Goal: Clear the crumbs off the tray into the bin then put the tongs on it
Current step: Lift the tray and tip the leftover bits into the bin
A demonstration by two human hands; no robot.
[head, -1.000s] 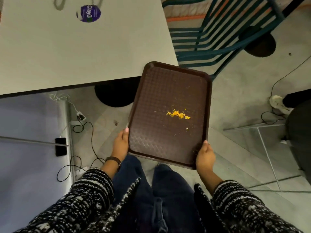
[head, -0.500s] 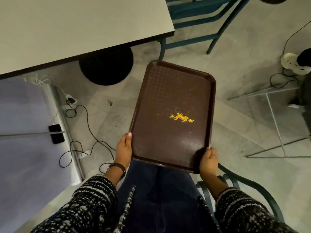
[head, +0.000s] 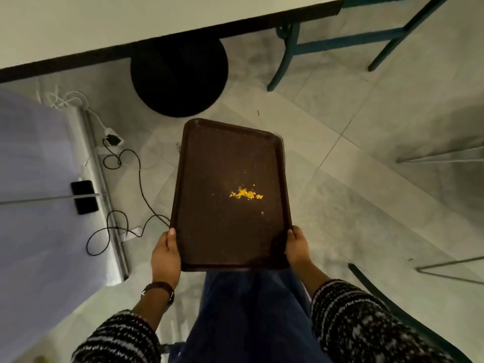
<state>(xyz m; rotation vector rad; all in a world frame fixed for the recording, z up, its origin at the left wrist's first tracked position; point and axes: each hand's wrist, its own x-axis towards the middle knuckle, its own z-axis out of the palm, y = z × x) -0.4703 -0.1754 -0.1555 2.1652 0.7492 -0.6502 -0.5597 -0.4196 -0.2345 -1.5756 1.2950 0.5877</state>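
A dark brown plastic tray (head: 209, 166) is held level above the floor, in front of my legs. A small heap of yellow crumbs (head: 245, 193) lies right of the tray's middle. My left hand (head: 165, 255) grips the tray's near left corner. My right hand (head: 297, 244) grips its near right corner. No bin and no tongs are in view.
A white table (head: 131, 19) crosses the top, its round black base (head: 179, 79) just beyond the tray. Teal chair legs (head: 285, 53) stand at the upper right, another chair frame (head: 387, 305) at the lower right. Cables (head: 125, 184) and a metal rail (head: 104, 184) lie at the left.
The tray has come away from the table edge and back over the floor, turning squarer to me. My view has shifted away from the table; both hands keep their hold.
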